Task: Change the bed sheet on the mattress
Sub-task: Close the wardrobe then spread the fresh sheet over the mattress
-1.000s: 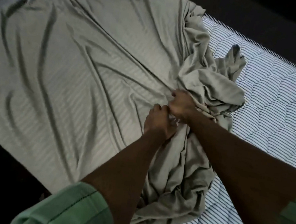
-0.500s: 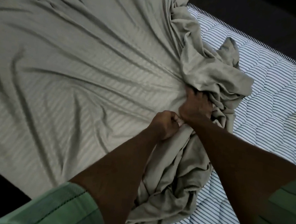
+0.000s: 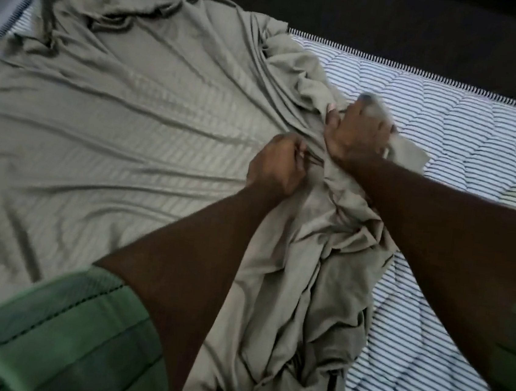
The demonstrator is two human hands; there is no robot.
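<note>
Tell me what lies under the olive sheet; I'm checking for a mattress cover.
Under the olive sheet lies a striped quilted mattress, bare on the right. Whatever lies beneath the spread and bunched sheet is hidden. Both hands grip the sheet.

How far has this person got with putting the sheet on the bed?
Roughly halfway, it seems. The olive sheet already lies spread over the left part of the mattress, though wrinkled. In hand: the left hand grips a fold near the middle, and the right hand reaches into the bunched heap beside it. Left to do: the striped right side is bare, so the bunched fabric must be pulled across and smoothed.
</note>
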